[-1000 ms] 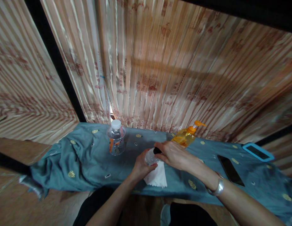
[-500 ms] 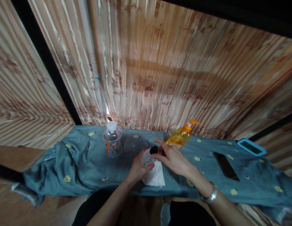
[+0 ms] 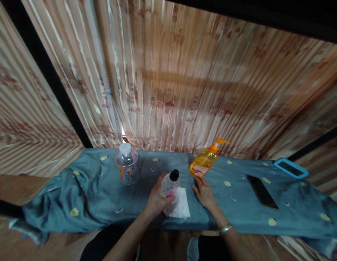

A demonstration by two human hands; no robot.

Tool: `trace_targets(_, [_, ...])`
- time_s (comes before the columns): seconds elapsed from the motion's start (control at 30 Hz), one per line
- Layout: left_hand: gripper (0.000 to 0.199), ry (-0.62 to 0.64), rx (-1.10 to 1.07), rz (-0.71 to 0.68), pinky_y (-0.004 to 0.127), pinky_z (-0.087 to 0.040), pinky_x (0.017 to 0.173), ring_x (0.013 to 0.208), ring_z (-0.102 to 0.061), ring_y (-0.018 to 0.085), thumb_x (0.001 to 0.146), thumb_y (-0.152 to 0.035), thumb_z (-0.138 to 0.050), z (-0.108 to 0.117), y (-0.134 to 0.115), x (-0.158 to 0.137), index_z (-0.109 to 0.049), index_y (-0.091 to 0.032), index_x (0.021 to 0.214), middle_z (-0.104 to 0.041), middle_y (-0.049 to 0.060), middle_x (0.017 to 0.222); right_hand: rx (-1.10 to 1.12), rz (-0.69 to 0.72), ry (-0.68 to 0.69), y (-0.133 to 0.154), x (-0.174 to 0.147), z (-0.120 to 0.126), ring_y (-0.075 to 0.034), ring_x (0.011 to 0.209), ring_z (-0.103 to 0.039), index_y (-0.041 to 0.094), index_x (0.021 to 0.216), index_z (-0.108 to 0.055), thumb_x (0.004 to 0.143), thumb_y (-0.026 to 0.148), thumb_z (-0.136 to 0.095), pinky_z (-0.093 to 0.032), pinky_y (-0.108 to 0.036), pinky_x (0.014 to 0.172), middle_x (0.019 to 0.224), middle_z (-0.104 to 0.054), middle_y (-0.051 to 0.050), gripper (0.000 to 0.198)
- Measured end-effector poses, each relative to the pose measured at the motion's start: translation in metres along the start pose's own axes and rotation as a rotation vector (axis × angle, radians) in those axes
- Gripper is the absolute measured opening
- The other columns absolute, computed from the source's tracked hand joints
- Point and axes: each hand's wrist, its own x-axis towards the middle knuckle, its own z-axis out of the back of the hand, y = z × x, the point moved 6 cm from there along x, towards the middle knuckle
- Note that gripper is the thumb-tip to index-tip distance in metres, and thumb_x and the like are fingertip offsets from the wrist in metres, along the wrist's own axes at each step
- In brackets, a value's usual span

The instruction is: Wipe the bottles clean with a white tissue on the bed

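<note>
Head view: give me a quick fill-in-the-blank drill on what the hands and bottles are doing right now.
1. The left hand grips the small bottle with the ____ cap.
2. That bottle stands on a white ____.
3. The right hand rests flat on the ____ cloth, holding nothing.
4. The pump bottle behind the right hand holds ____ liquid.

Missing words: black; tissue; blue; orange

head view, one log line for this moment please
left hand: holds bottle on tissue | right hand: flat on cloth, empty | pump bottle: upright behind
</note>
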Motion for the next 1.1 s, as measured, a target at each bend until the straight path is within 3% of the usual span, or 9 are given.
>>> trace_targets(0.43, [0.073, -0.020, 0.001, 0.009, 0.035, -0.048, 0.093, 0.104, -0.064, 0.025, 0.058, -0.010, -0.070, 0.001, 0.002, 0.000, -0.045, -0.020, 0.126, -0.067, 0.005, 0.113, 0.046, -0.031, -0.057, -0.020, 0.016, -0.007, -0.035, 0.118, -0.052, -0.002, 0.121, -0.055, 0.088, 0.029, -0.046, -0.039, -0.045, 0.100, 0.124, -0.056, -0.027, 0.046])
trace_targets(0.57, [0.071, -0.035, 0.011, -0.005, 0.036, -0.049, 0.092, 0.101, -0.065, 0.026, 0.058, -0.013, -0.071, 0.001, 0.002, 0.001, -0.048, -0.017, 0.124, -0.068, 0.006, 0.110, 0.091, -0.045, -0.052, -0.004, 0.002, -0.011, -0.037, 0.123, -0.048, -0.002, 0.123, -0.053, 0.088, 0.034, -0.046, -0.038, -0.049, 0.102, 0.129, -0.052, -0.029, 0.051])
trace_targets(0.7, [0.068, -0.032, 0.023, -0.015, 0.037, -0.050, 0.092, 0.102, -0.065, 0.025, 0.060, -0.014, -0.072, -0.001, 0.002, 0.002, -0.048, -0.018, 0.123, -0.068, 0.005, 0.110, 0.165, -0.009, -0.021, 0.033, -0.023, -0.018, -0.033, 0.128, -0.045, 0.006, 0.124, -0.055, 0.088, 0.046, -0.046, -0.036, -0.046, 0.105, 0.136, -0.050, -0.024, 0.055])
trace_targets(0.83, [0.065, -0.057, 0.021, -0.019, 0.037, -0.052, 0.089, 0.098, -0.066, 0.024, 0.059, -0.012, -0.072, -0.002, 0.003, 0.002, -0.051, -0.019, 0.120, -0.069, 0.004, 0.107, 0.556, -0.019, -0.010, 0.064, -0.039, -0.019, -0.035, 0.129, -0.042, 0.010, 0.107, -0.063, 0.075, 0.037, -0.062, -0.029, -0.048, 0.108, 0.133, -0.052, -0.024, 0.042])
trace_targets(0.97, [0.062, -0.063, 0.030, -0.026, 0.035, -0.053, 0.086, 0.093, -0.067, 0.022, 0.058, -0.010, -0.072, -0.003, 0.001, 0.001, -0.054, -0.020, 0.116, -0.071, 0.001, 0.100, 0.754, -0.043, 0.004, 0.081, -0.040, -0.014, -0.029, 0.111, -0.055, 0.020, 0.073, -0.062, 0.064, 0.023, -0.061, -0.037, -0.044, 0.100, 0.110, -0.065, -0.016, 0.009])
trace_targets(1.1, [0.058, -0.077, -0.004, -0.020, 0.034, -0.052, 0.085, 0.092, -0.067, 0.022, 0.058, -0.011, -0.073, -0.001, -0.002, 0.001, -0.055, -0.018, 0.113, -0.071, 0.001, 0.100, 0.911, -0.132, 0.012, 0.084, -0.042, -0.007, -0.024, 0.090, -0.061, 0.022, 0.068, -0.061, 0.063, 0.026, -0.062, -0.044, -0.038, 0.087, 0.091, -0.069, -0.007, 0.006])
